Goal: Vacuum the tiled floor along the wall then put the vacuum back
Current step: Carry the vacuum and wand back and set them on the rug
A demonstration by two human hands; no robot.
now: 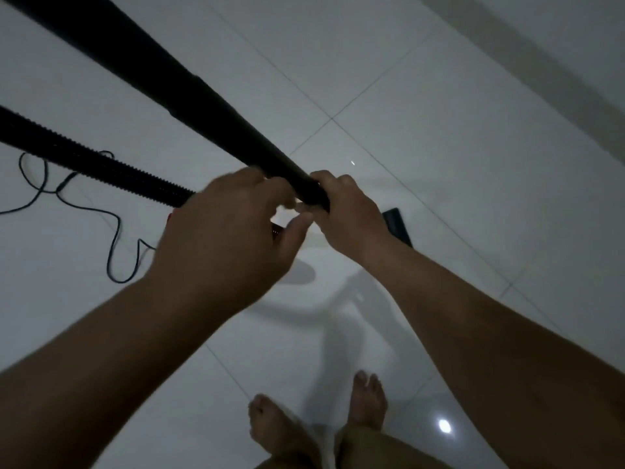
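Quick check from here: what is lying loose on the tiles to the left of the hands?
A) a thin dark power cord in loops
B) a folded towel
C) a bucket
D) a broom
A: a thin dark power cord snakes in loops across the tiled floor, left of the left hand.

i am seeing both bare forearms reaching forward, meeting at centre; left hand curling knuckles-up, thumb pointing right; right hand closing its fingers, wrist angling inward; bare feet standing below.
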